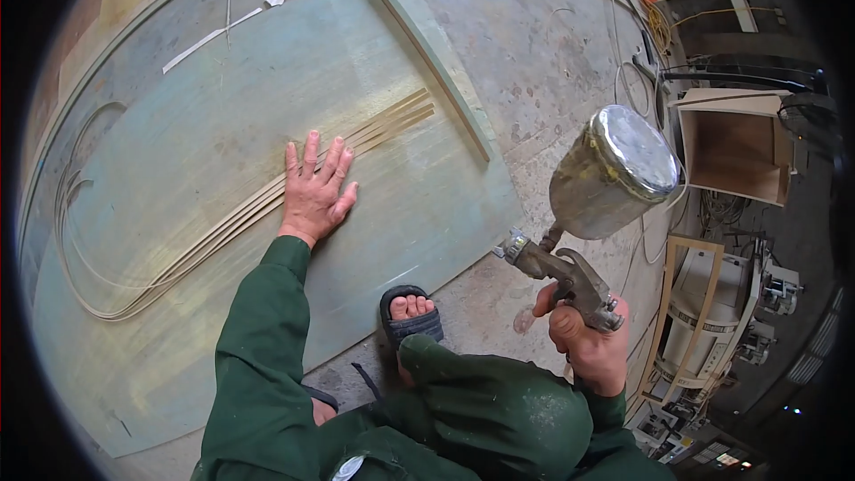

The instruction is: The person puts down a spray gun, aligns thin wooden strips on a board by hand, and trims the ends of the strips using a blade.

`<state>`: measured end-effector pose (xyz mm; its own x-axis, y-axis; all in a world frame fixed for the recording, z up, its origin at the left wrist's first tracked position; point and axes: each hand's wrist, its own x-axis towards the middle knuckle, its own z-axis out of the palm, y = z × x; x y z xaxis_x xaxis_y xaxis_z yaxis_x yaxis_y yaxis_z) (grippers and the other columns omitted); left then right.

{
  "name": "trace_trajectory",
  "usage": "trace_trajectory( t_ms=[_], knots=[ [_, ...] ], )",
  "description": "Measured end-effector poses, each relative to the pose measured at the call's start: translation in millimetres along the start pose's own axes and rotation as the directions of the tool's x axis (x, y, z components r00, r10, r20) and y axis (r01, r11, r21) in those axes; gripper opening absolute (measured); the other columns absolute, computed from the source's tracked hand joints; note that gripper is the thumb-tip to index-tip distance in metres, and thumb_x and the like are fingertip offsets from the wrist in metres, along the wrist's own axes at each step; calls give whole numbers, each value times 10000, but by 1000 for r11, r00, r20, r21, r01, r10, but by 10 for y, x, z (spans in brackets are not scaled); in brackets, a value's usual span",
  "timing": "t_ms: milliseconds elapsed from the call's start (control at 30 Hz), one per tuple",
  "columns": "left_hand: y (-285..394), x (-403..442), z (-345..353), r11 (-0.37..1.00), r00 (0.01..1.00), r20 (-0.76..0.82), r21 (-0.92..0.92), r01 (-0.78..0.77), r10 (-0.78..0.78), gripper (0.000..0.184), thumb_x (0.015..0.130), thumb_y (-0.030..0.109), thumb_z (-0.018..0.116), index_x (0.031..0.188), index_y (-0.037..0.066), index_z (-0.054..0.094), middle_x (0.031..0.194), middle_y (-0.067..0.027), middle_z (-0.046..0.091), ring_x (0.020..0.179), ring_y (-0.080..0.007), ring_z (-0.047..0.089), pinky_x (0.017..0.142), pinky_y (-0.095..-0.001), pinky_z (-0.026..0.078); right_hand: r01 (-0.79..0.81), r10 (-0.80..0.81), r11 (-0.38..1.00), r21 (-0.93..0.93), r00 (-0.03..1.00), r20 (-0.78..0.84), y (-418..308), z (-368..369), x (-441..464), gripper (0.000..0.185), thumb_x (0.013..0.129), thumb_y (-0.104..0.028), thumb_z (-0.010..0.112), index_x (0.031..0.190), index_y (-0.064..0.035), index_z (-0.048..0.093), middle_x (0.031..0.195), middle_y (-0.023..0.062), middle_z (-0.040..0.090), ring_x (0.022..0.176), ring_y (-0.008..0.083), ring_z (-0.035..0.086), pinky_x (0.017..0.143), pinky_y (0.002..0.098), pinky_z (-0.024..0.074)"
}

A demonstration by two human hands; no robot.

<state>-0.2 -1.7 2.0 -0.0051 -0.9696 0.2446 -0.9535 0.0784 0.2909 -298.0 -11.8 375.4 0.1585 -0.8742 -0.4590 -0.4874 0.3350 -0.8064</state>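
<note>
My left hand [313,191] lies flat with fingers spread on a bundle of thin, light strips [227,230]. The strips run across a pale green board [401,240] on the floor; their straight ends reach past my fingertips, and at the left they bend round in loops. In my right hand [592,347] is a spray gun [570,281], held by its handle above the floor to the right of the board. A metal cup [610,174] with a shiny lid sits on top of the gun. Its nozzle points left, toward the board.
A long wooden batten [423,53] crosses the board's far right corner. My sandalled foot [411,312] stands at the board's near edge. To the right are an open wooden box [739,142], a machine [712,312] with a wooden frame, and a hose [621,44].
</note>
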Motion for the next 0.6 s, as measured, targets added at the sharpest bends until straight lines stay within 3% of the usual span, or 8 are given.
trace_trajectory(
  t_ms=[133,200,233,367,600],
  knots=[
    [5,1,3,1000,1000,-4,-7,2,-2,621,987,434,670,1532,139,626,1704,-56,475,1651,-416,253,1323,-689,137,42,-43,998,-56,999,-26,97,-86,19,339,968,-261,873,1096,18,728,859,-4,683,712,80,585,643,255,470],
    [2,2,6,1000,1000,-3,-6,1,-1,619,987,431,670,1532,139,627,1707,-56,473,1651,-416,254,1323,-688,138,60,-73,994,-97,988,-139,135,-126,26,329,975,-251,866,1089,23,725,853,-1,681,677,68,563,617,253,457],
    [5,4,11,1000,1000,-5,-5,1,-1,617,988,429,669,1531,139,628,1708,-55,471,1651,-416,254,1323,-688,137,98,-118,986,-133,982,-149,223,-179,36,552,1009,-403,814,1307,45,693,902,77,724,528,56,500,469,241,372],
    [0,6,-4,1000,1000,-2,-3,1,-1,616,989,427,669,1533,140,627,1710,-55,469,1652,-415,252,1324,-687,139,149,-168,984,-100,959,-229,228,-232,45,552,1013,-415,806,1307,37,686,912,81,734,516,56,502,460,239,375],
    [-10,-6,36,1000,1000,-17,27,-8,8,620,973,462,673,1511,155,647,1693,-47,488,1649,-421,256,1317,-708,134,85,-99,991,-107,986,-133,344,-285,-25,571,1015,-417,803,1307,57,676,953,97,743,523,55,499,465,242,373]
  ],
)
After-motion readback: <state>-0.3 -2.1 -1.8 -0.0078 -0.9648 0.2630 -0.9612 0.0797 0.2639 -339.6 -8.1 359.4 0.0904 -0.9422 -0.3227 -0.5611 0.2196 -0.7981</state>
